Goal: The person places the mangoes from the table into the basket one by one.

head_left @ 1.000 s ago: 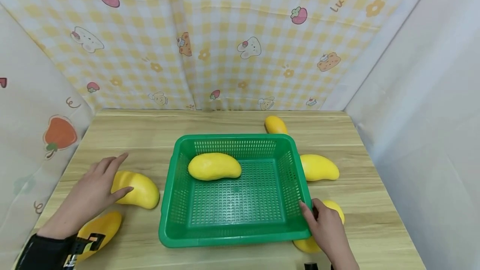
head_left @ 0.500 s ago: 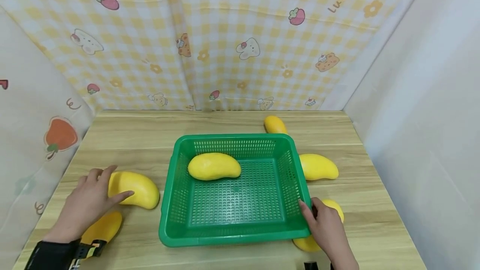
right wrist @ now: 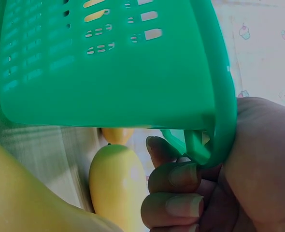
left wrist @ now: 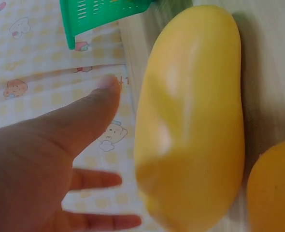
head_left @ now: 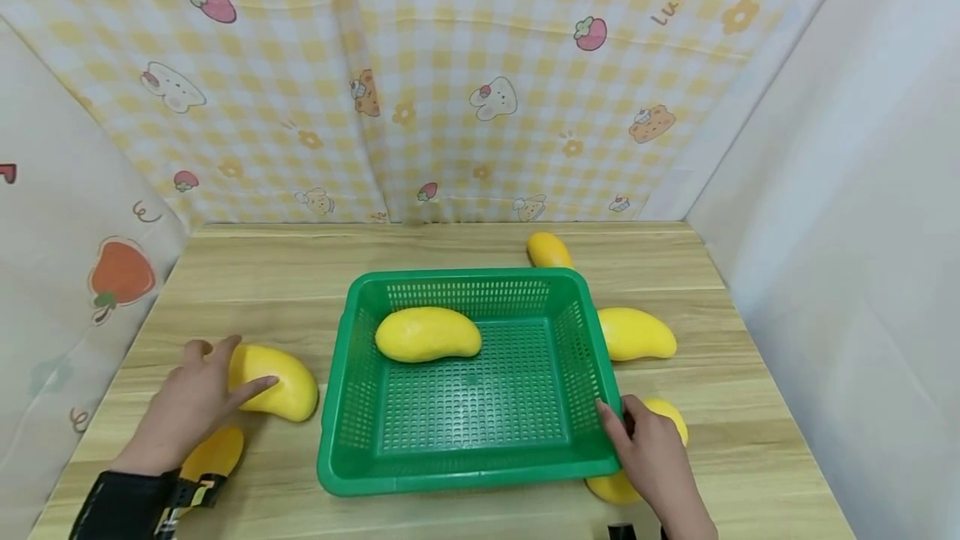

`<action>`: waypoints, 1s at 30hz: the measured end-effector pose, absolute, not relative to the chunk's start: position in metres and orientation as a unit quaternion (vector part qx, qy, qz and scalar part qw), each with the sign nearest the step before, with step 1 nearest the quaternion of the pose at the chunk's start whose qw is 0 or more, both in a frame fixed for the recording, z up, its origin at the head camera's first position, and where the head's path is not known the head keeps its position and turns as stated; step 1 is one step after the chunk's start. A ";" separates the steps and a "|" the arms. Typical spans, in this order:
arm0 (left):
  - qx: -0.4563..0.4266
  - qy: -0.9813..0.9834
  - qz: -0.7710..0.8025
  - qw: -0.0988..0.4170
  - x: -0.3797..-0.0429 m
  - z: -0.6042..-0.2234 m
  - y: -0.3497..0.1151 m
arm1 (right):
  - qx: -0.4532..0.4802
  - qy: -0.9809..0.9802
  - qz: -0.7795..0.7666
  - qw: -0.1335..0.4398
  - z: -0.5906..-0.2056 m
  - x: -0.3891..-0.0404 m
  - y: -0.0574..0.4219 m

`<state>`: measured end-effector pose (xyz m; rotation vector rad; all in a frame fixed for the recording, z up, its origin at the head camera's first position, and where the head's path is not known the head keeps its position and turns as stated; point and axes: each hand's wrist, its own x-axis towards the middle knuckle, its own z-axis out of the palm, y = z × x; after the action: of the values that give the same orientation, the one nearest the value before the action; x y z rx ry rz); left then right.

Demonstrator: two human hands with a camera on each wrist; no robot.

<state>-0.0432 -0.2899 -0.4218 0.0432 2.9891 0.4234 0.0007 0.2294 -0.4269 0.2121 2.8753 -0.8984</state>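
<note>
In the head view my left hand is over a yellow mango on the table, with thumb and fingers spread. The left wrist view shows the thumb and fingers extended alongside that mango, with a gap showing between them. My right hand grips the right rim of a green plastic basket. Seen from the right wrist, its fingers curl under the basket's rim. A single mango lies inside the basket, towards the back left.
Another mango lies nearer, partly behind the left wrist strap. Right of the basket are a mango, one partly behind the right hand, and a yellow piece at the front. A smaller orange-yellow mango sits behind the basket.
My left hand has come down and slightly right over the left mango. The right hand and the basket have stayed in place.
</note>
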 end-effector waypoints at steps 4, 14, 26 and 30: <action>0.042 0.987 0.119 0.096 -0.044 -0.423 -0.293 | 0.069 0.948 -0.303 0.061 -0.427 0.001 0.230; 0.068 0.980 0.119 0.141 -0.051 -0.424 -0.293 | 0.072 0.947 -0.308 0.058 -0.428 0.001 0.230; 0.101 0.988 0.067 0.091 -0.057 -0.427 -0.296 | 0.068 0.946 -0.312 0.053 -0.428 0.002 0.230; 0.106 0.987 0.078 0.093 -0.061 -0.429 -0.297 | 0.068 0.946 -0.313 0.055 -0.428 0.002 0.230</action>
<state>-0.0609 -0.2971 -0.4289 0.3151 2.9292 0.2312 0.0016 0.2298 -0.4279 0.2065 2.8714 -0.9511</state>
